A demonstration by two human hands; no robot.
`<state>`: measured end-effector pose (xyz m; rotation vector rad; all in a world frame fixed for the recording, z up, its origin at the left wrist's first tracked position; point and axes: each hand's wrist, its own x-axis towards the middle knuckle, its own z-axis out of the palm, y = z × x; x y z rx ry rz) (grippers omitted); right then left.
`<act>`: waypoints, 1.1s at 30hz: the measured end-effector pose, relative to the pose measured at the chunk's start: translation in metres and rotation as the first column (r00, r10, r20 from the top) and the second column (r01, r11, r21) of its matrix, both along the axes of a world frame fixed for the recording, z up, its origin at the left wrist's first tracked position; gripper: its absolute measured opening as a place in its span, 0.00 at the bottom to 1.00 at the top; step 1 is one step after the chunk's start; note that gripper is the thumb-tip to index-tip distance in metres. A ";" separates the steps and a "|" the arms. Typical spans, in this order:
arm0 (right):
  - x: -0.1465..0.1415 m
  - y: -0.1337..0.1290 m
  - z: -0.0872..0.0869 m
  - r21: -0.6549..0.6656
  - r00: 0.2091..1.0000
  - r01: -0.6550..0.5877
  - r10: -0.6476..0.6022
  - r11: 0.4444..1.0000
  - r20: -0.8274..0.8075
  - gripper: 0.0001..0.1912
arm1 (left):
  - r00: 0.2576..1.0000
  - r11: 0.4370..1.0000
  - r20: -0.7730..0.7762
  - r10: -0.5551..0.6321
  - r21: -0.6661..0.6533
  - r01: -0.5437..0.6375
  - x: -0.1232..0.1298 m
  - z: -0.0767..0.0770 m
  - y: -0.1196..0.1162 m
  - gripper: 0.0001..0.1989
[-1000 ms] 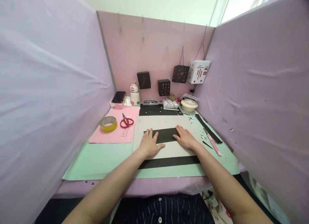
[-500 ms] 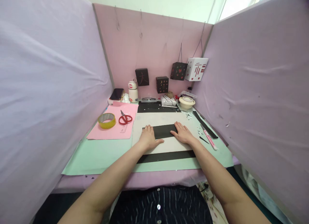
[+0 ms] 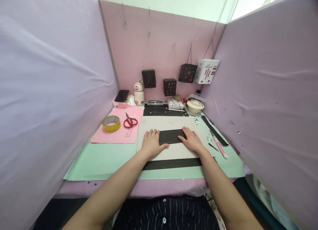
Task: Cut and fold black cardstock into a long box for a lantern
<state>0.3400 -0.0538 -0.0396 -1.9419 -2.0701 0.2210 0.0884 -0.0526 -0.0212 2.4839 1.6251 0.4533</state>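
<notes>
A black paper strip (image 3: 171, 136) lies flat on a white board (image 3: 174, 151). My left hand (image 3: 151, 144) rests palm down over its left end, fingers spread, thumb pointing right. Over the right end lies my right hand (image 3: 192, 140), also flat with its fingers apart. The ends of the strip under both hands are hidden. A longer black strip (image 3: 172, 164) runs along the board's near edge, beneath my forearms. To the right of my right hand are a pink craft knife (image 3: 220, 147) and small black and white scraps.
Yellow tape (image 3: 111, 124) and red scissors (image 3: 130, 123) sit on pink paper (image 3: 99, 137) at left. Black paper (image 3: 159, 110), a bottle (image 3: 139, 94) and a lidded bowl (image 3: 195, 106) stand behind. Decorated boxes (image 3: 170, 87) hang at the back. Fabric walls flank the table.
The camera view has shifted slightly. My left hand has slid a little left relative to the strip, covering its left end. Both hands stay flat.
</notes>
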 end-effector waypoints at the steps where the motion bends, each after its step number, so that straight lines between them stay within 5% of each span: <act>1: 0.001 0.000 -0.001 0.016 1.000 -0.001 0.001 1.000 -0.010 0.37 | 1.000 1.000 0.007 -0.007 0.008 0.007 0.000 0.001 0.000 0.43; 9: 0.011 0.001 -0.006 0.230 0.965 0.045 0.017 0.972 -0.261 0.34 | 0.998 0.999 0.058 0.004 0.031 -0.006 -0.001 0.010 -0.005 0.44; 15: 0.018 -0.003 0.005 0.539 0.856 0.310 0.017 0.783 -0.517 0.25 | 0.990 0.995 0.132 0.056 0.073 -0.066 -0.004 0.014 -0.005 0.42; 19: 0.021 -0.007 0.009 0.590 0.817 0.416 0.001 0.691 -0.577 0.22 | 0.961 0.990 0.250 0.117 0.049 -0.133 -0.007 0.018 -0.003 0.40; 29: 0.017 -0.009 0.013 0.570 0.795 0.426 0.011 0.703 -0.607 0.21 | 0.695 0.988 0.703 0.151 -0.095 -0.119 -0.012 0.021 0.001 0.29; 33: -0.011 -0.012 0.023 0.497 0.732 0.285 0.149 0.819 -0.665 0.25 | 0.555 0.987 0.820 0.142 -0.163 -0.011 -0.010 0.020 0.003 0.25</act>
